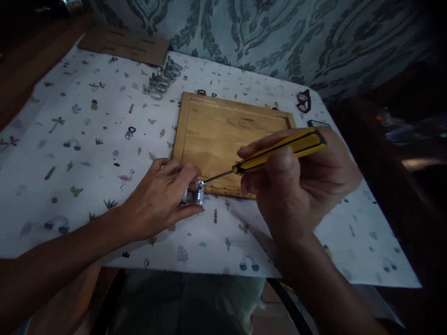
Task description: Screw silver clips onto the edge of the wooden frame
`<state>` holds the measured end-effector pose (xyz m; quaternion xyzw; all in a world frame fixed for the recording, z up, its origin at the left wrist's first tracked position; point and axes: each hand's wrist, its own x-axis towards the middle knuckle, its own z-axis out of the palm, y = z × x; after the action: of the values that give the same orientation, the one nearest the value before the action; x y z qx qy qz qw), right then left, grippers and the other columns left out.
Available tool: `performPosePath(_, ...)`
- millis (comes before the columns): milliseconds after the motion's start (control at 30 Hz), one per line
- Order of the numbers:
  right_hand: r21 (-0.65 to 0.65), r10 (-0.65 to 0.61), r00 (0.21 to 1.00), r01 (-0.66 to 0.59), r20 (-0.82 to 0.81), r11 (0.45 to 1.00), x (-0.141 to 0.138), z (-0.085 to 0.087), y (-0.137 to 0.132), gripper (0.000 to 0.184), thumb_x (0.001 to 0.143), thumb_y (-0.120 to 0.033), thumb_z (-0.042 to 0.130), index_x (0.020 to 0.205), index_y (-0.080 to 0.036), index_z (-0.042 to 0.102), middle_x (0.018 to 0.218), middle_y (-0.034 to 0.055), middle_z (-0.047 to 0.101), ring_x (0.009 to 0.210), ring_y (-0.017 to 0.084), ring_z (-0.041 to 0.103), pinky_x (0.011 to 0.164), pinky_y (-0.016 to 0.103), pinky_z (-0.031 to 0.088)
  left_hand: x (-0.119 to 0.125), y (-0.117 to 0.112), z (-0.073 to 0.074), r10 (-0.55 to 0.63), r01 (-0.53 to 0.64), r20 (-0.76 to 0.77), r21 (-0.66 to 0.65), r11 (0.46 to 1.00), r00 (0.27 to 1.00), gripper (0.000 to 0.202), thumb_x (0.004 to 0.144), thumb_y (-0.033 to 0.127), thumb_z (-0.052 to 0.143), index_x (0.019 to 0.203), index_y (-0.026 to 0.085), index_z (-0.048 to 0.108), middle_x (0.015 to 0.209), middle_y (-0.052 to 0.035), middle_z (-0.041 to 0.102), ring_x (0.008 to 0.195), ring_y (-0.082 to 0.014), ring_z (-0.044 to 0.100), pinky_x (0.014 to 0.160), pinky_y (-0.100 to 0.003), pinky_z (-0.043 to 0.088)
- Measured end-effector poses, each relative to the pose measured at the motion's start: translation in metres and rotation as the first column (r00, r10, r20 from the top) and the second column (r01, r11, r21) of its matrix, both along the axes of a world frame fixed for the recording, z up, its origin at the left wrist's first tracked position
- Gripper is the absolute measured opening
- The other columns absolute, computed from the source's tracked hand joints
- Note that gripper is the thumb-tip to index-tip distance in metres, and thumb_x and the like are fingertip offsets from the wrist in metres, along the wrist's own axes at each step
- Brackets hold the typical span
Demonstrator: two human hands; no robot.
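In the head view, the left hand (pixel 157 200) pinches a metal fitting (pixel 199 196) at the near left corner of the wooden panel (pixel 220 139) on the desk (pixel 209 246); the right hand (pixel 303 186) grips a yellow screwdriver (pixel 260 159), its tip apparently touching the fitting, though dimness blurs this.

Dim, bluish light covers the scene, and the corners sink to near black. The desk under white, small-patterned cloth (pixel 202 246) is the brightest area, with a soft shadow near its front edge. Small glints mark the shiny silver metal piece (pixel 199 197). The blue-grey scroll-patterned backdrop (pixel 272 42) lies in gloom; clutter (pixel 401 132) at the right blurs, and wide-angle distortion stretches the margins.
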<state>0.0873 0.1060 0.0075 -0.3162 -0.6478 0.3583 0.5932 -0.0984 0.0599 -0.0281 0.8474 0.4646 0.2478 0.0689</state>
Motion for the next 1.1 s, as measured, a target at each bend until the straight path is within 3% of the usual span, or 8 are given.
performPosePath(367, -0.011, 0.095, 0.995, -0.095, 0.026, 0.995, 0.001, -0.006, 0.002, 0.011, 0.089, -0.035, 0.069, 0.088, -0.024, 0.067, 0.080, -0.0031, 0.068, 0.042, 0.004, 0.052, 0.034, 0.020, 0.040, 0.000, 0.000, 0.002, 0.006, -0.006, -0.015, -0.001, 1.000, 1.000, 0.047, 0.078, 0.036, 0.078, 0.107, 0.013, 0.049, 0.099, -0.0077, 0.067, 0.091, -0.0242, 0.061, 0.082, -0.037, 0.041)
performPosePath(600, -0.037, 0.084, 0.994, -0.081, 0.071, 0.996, 0.001, -0.006, 0.000, 0.014, 0.088, -0.038, 0.068, 0.088, -0.024, 0.067, 0.082, -0.0021, 0.068, 0.043, 0.005, 0.052, 0.036, 0.021, 0.042, 0.001, 0.000, 0.001, 0.006, -0.006, -0.003, 0.011, 1.000, 1.000, 0.048, 0.077, 0.036, 0.078, 0.107, 0.012, 0.049, 0.099, -0.0071, 0.067, 0.090, -0.0235, 0.060, 0.083, -0.037, 0.040)
performPosePath(867, 0.065, 0.071, 0.975, -0.086, 0.210, 0.994, 0.005, -0.003, 0.001, 0.011, 0.087, -0.034, 0.071, 0.085, -0.024, 0.065, 0.083, -0.0007, 0.070, 0.054, 0.009, 0.060, 0.045, 0.022, 0.050, 0.001, 0.000, 0.003, 0.020, -0.019, 0.015, -0.054, 0.998, 1.000, 0.044, 0.080, 0.036, 0.075, 0.110, 0.015, 0.050, 0.101, -0.0052, 0.067, 0.094, -0.0237, 0.060, 0.086, -0.038, 0.039)
performPosePath(967, 0.016, 0.134, 0.971, -0.140, 0.196, 0.990, 0.005, 0.002, 0.002, 0.012, 0.085, -0.033, 0.072, 0.083, -0.024, 0.065, 0.084, -0.0008, 0.070, 0.060, 0.010, 0.063, 0.049, 0.021, 0.052, 0.001, 0.000, 0.002, 0.019, -0.018, 0.024, -0.060, 0.998, 1.000, 0.043, 0.081, 0.036, 0.074, 0.111, 0.016, 0.050, 0.101, -0.0052, 0.067, 0.094, -0.0237, 0.060, 0.086, -0.038, 0.040)
performPosePath(1100, -0.104, 0.323, 0.932, -0.310, 0.162, 0.945, 0.007, 0.008, 0.002, 0.018, 0.088, -0.031, 0.068, 0.106, -0.027, 0.068, 0.094, 0.0003, 0.071, 0.078, 0.014, 0.069, 0.054, 0.021, 0.057, 0.001, 0.000, 0.002, 0.028, -0.027, 0.021, -0.055, 0.998, 0.999, 0.044, 0.080, 0.035, 0.075, 0.111, 0.017, 0.049, 0.103, -0.0059, 0.067, 0.096, -0.0242, 0.060, 0.087, -0.039, 0.040)
